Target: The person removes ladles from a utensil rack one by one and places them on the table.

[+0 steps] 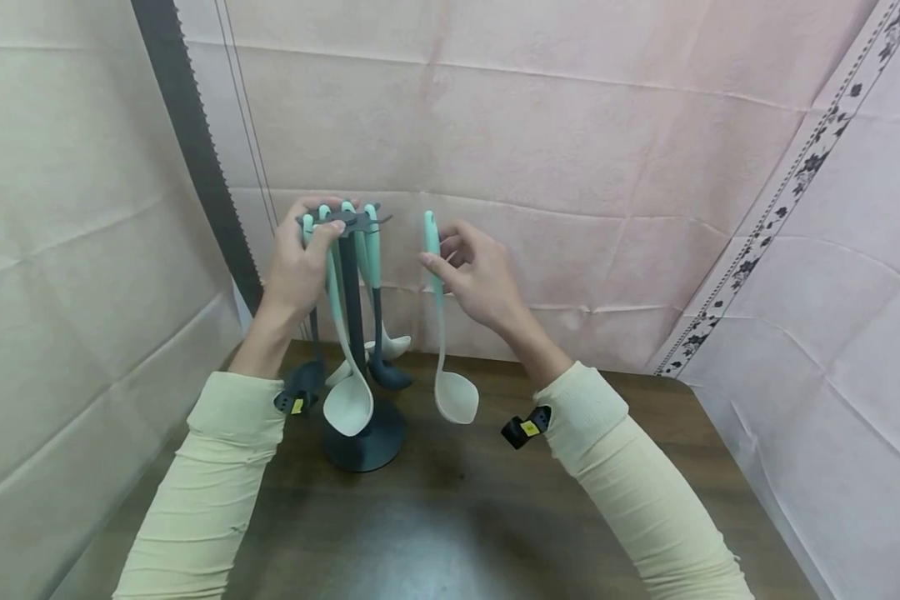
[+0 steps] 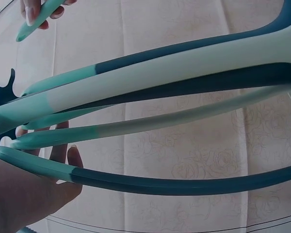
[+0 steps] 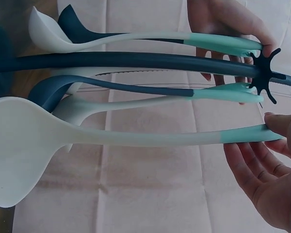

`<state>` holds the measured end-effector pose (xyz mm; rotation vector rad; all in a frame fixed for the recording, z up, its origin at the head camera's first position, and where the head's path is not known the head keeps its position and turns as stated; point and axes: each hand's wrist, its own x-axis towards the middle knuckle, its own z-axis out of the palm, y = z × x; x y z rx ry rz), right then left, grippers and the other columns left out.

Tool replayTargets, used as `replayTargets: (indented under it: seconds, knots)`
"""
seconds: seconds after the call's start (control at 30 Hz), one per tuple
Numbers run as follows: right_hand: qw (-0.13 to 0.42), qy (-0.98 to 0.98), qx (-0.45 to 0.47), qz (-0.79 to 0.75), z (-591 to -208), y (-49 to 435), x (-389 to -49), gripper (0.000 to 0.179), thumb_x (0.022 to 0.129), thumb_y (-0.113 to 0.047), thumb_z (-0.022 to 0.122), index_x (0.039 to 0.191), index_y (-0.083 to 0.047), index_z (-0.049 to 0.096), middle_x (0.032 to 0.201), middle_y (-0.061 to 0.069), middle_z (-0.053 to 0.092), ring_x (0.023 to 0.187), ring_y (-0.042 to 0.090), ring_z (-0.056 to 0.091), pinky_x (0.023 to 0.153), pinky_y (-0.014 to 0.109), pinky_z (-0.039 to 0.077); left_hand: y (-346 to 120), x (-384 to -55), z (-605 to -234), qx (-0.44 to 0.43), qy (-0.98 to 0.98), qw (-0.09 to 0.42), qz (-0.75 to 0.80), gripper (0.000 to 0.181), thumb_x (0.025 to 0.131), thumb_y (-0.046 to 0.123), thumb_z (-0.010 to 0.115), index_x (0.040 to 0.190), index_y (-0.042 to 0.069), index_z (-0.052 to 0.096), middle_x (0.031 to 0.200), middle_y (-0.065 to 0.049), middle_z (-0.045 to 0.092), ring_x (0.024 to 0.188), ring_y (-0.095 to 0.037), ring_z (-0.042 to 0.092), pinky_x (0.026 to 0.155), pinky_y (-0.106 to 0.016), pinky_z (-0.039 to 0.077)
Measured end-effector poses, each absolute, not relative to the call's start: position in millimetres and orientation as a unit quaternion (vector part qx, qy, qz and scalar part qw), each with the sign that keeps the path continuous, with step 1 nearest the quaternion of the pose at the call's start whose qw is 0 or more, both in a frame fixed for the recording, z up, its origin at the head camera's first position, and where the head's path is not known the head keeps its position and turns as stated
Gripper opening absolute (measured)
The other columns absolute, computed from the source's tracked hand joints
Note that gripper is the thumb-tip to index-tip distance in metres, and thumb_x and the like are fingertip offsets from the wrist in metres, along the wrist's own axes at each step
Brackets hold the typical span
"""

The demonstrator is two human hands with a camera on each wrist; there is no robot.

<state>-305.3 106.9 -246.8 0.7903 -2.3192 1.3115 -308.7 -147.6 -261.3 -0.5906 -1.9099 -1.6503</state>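
Note:
My right hand [image 1: 483, 279] pinches the mint-green handle of a white ladle [image 1: 456, 397] between thumb and fingers. The ladle hangs upright, bowl down, just right of a dark utensil stand [image 1: 363, 446]. At the top of the stand, my left hand [image 1: 296, 262] grips the hooked crown [image 3: 265, 75], thumb on its front and fingers behind the handles. From the crown hang several mint-handled utensils, among them a white ladle [image 1: 348, 408] in front, a dark ladle [image 1: 388, 377] to the right and a dark utensil [image 1: 309, 377] by the left wrist. More white heads show partly hidden behind the post.
The stand's round base rests on a brown wooden table [image 1: 420, 533]. Pale creased cloth [image 1: 540, 150] hangs behind and at both sides, close past the stand. Each wrist carries a small black camera, such as the right one [image 1: 525, 427].

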Motion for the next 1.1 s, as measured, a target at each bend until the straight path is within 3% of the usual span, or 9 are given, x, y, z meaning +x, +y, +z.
replayTargets:
  seconds: [0.67,1.1]
  knots:
    - [0.189,-0.817,0.263,0.478,-261,134,-315,0.020,0.099,-0.021,0.076,0.114,-0.010,0.068,0.096,0.009,0.069,0.080,0.023,0.069,0.065,0.039,0.062,-147,-312,-262,-0.221,-0.700,0.281,-0.618,0.036,0.106,0.026,0.052,0.137,0.008,0.059,0.142,-0.007,0.066,0.132,-0.022,0.057,0.106,-0.040,0.039]
    - [0.190,-0.825,0.250,0.470,-270,152,-314,0.021,0.099,-0.024,0.076,0.112,-0.010,0.068,0.095,0.010,0.071,0.079,0.025,0.069,0.066,0.047,0.062,-146,-310,-263,-0.226,-0.700,0.283,-0.615,0.036,0.107,0.027,0.051,0.137,0.009,0.058,0.140,-0.005,0.067,0.133,-0.022,0.056,0.109,-0.042,0.038]
